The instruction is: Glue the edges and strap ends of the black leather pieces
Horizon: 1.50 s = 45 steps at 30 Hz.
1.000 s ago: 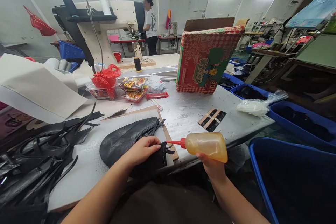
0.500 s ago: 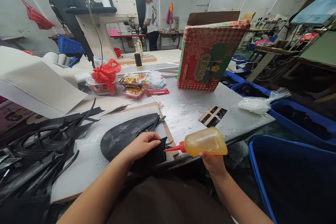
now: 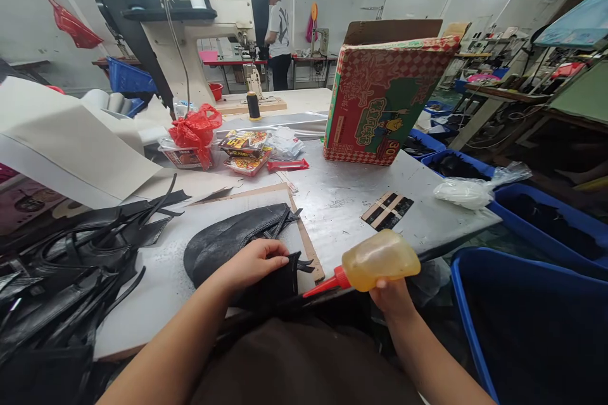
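Note:
My left hand [image 3: 260, 264] is closed on the edge of a black leather piece [image 3: 228, 237], thumb on top, at the near edge of a white board [image 3: 156, 269]. Thin black straps stick out at the piece's right end. In my right hand [image 3: 393, 296] is a squeeze bottle [image 3: 380, 259] of yellowish liquid, tilted with its red nozzle pointing down and left. The nozzle tip is just right of and below the held edge, apart from it. A heap of black leather pieces and straps [image 3: 90, 266] lies at the left.
A red and green carton [image 3: 375, 101] stands on the table behind a small black-and-tan piece [image 3: 387, 211]. Food packs [image 3: 244, 143], a thread spool [image 3: 253, 105] and a sewing machine [image 3: 199, 31] are farther back. Blue bins [image 3: 458, 291] line the right; a person [image 3: 279, 31] stands beyond.
The bottle has moved slightly right and down, and its nozzle has left the leather's edge and tilts lower. My left hand keeps its hold. The whole view has shifted slightly.

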Each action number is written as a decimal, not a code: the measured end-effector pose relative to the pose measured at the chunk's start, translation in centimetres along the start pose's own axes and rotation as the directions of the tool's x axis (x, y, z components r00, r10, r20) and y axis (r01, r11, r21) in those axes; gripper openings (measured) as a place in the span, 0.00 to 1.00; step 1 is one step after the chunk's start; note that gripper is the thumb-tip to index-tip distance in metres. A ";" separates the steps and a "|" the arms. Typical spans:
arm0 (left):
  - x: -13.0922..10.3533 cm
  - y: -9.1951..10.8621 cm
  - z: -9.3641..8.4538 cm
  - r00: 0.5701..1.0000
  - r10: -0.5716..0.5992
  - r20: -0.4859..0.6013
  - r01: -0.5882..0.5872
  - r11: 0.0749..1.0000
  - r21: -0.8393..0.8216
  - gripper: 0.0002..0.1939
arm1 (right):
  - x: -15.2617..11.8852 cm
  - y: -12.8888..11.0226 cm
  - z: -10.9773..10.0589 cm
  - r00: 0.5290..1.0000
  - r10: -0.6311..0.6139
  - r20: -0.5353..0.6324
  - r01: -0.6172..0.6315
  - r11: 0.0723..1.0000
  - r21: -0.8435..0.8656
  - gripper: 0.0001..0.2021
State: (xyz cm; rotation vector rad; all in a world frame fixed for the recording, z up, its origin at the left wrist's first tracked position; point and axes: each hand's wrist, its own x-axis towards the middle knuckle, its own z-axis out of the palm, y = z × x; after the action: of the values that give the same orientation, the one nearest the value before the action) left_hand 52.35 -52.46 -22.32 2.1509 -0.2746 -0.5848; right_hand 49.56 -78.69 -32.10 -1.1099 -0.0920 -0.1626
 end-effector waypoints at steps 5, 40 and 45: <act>0.7 -0.4 -3.2 0.993 0.007 -0.115 0.014 0.983 0.182 0.13 | 3.6 -1.3 1.6 0.995 0.004 -0.102 0.011 0.989 0.147 0.25; 5.7 -5.0 -6.0 0.895 -0.168 -0.414 0.173 0.985 -0.025 0.18 | 9.5 2.7 12.3 0.843 0.404 0.355 -0.527 0.752 0.397 0.21; 4.8 -5.3 -6.8 0.964 -0.099 -0.247 -0.071 0.799 -0.597 0.21 | 9.1 2.8 12.1 0.848 0.423 0.319 -0.526 0.742 0.416 0.22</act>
State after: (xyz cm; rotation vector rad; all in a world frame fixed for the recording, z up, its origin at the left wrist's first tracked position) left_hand 59.84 -46.45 -24.58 1.5766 0.0791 -0.3190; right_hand 59.09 -67.38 -27.82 -0.6011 -0.0243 0.4292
